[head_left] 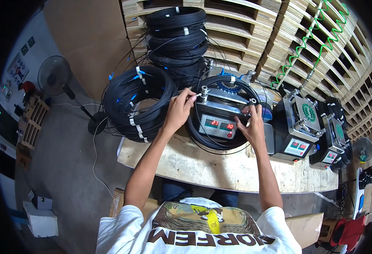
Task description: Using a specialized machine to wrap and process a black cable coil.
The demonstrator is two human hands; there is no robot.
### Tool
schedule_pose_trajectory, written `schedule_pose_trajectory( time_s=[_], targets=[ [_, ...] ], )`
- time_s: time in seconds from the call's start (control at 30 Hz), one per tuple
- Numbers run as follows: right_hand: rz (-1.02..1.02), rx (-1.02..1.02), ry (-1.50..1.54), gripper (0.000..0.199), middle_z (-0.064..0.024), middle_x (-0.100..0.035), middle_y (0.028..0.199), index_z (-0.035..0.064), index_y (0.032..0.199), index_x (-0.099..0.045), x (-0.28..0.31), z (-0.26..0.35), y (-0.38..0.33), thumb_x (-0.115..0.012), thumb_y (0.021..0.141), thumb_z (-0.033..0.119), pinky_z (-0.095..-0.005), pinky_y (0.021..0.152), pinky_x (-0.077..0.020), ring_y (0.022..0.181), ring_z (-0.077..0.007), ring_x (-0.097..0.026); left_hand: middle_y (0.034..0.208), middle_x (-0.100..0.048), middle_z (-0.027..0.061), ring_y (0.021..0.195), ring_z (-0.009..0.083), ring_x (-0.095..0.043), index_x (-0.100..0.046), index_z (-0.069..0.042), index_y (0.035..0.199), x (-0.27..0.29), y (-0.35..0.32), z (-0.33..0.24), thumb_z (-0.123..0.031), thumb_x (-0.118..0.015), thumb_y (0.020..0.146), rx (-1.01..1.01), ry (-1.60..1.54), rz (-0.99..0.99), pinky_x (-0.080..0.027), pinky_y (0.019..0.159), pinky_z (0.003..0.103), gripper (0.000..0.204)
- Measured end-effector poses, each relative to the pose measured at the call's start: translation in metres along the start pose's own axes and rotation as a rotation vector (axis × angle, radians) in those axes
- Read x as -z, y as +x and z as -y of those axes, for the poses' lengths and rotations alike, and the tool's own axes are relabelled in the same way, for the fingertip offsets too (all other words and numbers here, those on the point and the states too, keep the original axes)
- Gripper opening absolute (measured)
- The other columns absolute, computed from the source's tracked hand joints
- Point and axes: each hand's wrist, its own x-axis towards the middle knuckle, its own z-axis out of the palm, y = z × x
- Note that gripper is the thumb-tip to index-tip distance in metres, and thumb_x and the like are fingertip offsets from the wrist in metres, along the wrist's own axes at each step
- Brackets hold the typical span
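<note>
Pinching a white tie at a black cable coil [222, 112] on the winding machine [217, 118], the left hand [178, 111] works while the right hand [252, 122], fingers curled, grips its edge; bundled coils [137, 101] wait alongside on the table [219, 165].

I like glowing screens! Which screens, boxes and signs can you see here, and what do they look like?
Machine panel: between the hands, grey, two red number windows, red buttons.
Second panel: machine to the right, grey, red window.
Third panel: farther right, smaller.
Wall poster: far left, white, coloured pictures.
White box: floor, lower left.
</note>
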Motion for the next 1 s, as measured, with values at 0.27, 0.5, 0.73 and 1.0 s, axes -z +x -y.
schedule_pose_trajectory(
  time_s=[0.27,0.5,0.73,1.0],
  targets=[
    [-0.099,-0.189,0.42,0.01,-0.0028,-0.051,0.083,-0.0014,0.091,-0.063,0.009,-0.024,-0.01,-0.066,0.083,-0.007,-0.0246,0.06,-0.0347,0.066,-0.0099,-0.042,0.069,-0.055,0.0063,0.063,0.0132,-0.054,-0.053,0.0,0.105,0.0,-0.003,0.016,-0.013,-0.05,0.103,0.044,-0.087,0.075,-0.043,0.059,0.029,0.014],
    [-0.261,-0.406,0.45,0.014,-0.0035,-0.061,0.068,-0.003,0.094,-0.061,0.007,-0.033,-0.008,-0.063,0.096,0.011,-0.0258,0.052,-0.0399,0.057,-0.0077,-0.052,0.072,-0.052,0.0041,0.066,0.0099,-0.05,-0.052,0.001,0.104,-0.01,-0.002,0.017,-0.015,-0.049,0.105,0.061,-0.105,0.051,-0.042,0.062,0.027,0.016],
    [-0.273,-0.45,0.055,0.039,-0.0137,-0.057,0.07,-0.002,0.104,-0.06,0.03,-0.012,0.0,-0.073,0.09,0.032,-0.0374,0.055,-0.0425,0.057,-0.024,-0.052,0.073,-0.049,0.0027,0.067,0.0091,-0.048,-0.052,0.0,0.104,-0.012,-0.007,0.021,-0.016,-0.05,0.105,0.009,-0.132,-0.015,-0.042,0.063,0.025,0.017],
    [-0.229,-0.294,0.215,0.021,-0.0052,-0.054,0.07,-0.0024,0.103,-0.061,0.014,-0.031,-0.006,-0.073,0.089,0.008,-0.029,0.055,-0.0417,0.059,-0.0119,-0.047,0.072,-0.049,0.0027,0.066,0.0094,-0.048,-0.052,0.001,0.105,-0.018,-0.005,0.015,-0.016,-0.05,0.104,0.004,-0.152,-0.032,-0.042,0.062,0.026,0.017]
  ],
)
